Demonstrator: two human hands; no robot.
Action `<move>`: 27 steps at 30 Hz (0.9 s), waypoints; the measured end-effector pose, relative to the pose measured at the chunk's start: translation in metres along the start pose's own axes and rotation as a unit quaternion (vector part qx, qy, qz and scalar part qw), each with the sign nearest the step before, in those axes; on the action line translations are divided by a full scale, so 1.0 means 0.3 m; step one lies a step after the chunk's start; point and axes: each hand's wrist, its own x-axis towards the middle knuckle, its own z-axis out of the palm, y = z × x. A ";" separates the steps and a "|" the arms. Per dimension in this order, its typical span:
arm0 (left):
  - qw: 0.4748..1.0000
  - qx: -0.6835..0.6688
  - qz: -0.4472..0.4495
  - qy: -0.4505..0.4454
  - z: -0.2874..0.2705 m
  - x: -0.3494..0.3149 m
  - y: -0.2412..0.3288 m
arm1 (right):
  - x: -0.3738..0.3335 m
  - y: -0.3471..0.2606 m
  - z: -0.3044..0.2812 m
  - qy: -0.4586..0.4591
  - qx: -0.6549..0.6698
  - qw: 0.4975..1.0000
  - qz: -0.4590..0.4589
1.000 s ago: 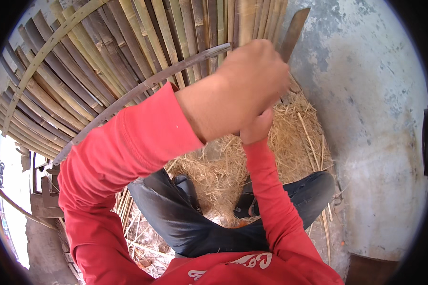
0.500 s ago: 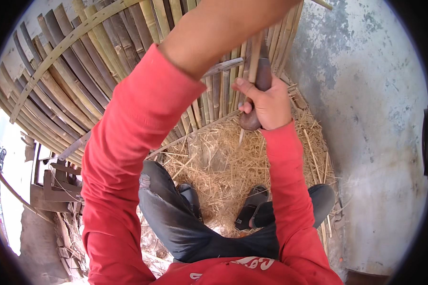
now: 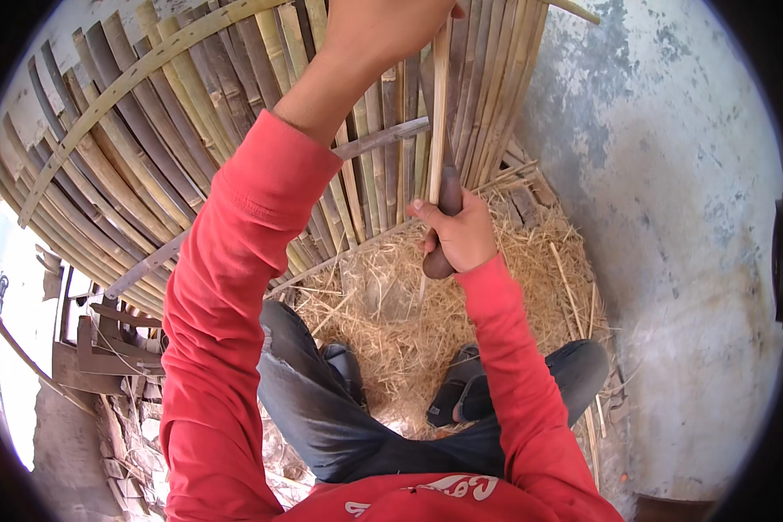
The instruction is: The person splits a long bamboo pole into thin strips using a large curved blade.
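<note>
My right hand [image 3: 465,235] is closed round the dark wooden handle of a knife [image 3: 448,196]. Its thumb presses on a pale, narrow bamboo strip [image 3: 440,113] that runs upward along the blade. The blade is partly hidden by the strip. At the top edge my left hand [image 3: 391,30] is closed at the strip's upper part, most of its fingers cut off by the picture's rim. A thin end of the strip [image 3: 423,289] shows below the handle.
A curved panel of split bamboo slats [image 3: 139,148] with crosswise bands stands in front. Straw-like shavings [image 3: 391,296] cover the floor around my feet. A stained plaster wall [image 3: 670,217] rises on the right. Dark wooden frame pieces [image 3: 104,357] stand at the left.
My right hand and the knife have come down and slightly left, nearer to me. My left forearm has shifted left, and its hand now shows at the top.
</note>
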 end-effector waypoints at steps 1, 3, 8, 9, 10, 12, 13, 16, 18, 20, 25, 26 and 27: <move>1.000 0.000 0.002 0.000 -0.008 0.005 -0.003 | 0.001 0.021 -0.011 0.009 -0.005 1.000 0.012; 0.995 -0.100 -0.009 -0.021 -0.023 0.021 -0.030 | 0.005 0.052 -0.033 0.011 -0.016 1.000 0.017; 0.993 0.017 0.115 0.030 -0.023 0.047 -0.073 | -0.036 0.034 -0.009 0.033 -0.025 0.999 0.031; 0.993 0.011 0.101 0.052 -0.016 0.041 -0.050 | -0.054 0.024 0.001 0.060 -0.009 0.998 0.017; 0.993 0.009 0.101 0.053 -0.012 0.041 -0.040 | -0.070 0.013 0.002 0.088 0.006 0.996 0.003; 0.984 0.023 0.144 0.101 -0.011 0.044 -0.031 | -0.098 -0.007 -0.010 0.114 0.017 0.993 0.000; 0.981 0.048 0.151 0.108 -0.025 0.076 -0.043 | -0.108 -0.015 -0.016 0.140 0.029 0.990 -0.002; 0.967 0.105 0.215 0.093 -0.075 0.118 -0.007 | -0.136 -0.050 -0.024 0.130 0.075 0.988 -0.019; 0.971 0.116 0.191 0.083 -0.093 0.121 -0.006 | -0.156 -0.072 -0.030 0.115 0.072 0.991 -0.011; 0.973 0.172 0.150 0.027 -0.065 0.100 -0.109 | -0.179 -0.125 -0.065 0.113 0.103 0.988 0.003; 0.986 0.156 0.045 -0.039 -0.043 0.093 -0.200 | -0.234 -0.301 -0.124 0.126 0.137 0.982 -0.029; 0.986 0.156 0.040 -0.042 -0.059 0.114 -0.241 | -0.242 -0.342 -0.122 0.117 0.134 0.981 -0.075; 0.986 0.149 0.026 -0.064 -0.122 0.142 -0.215 | -0.256 -0.382 -0.089 0.089 0.149 0.978 -0.118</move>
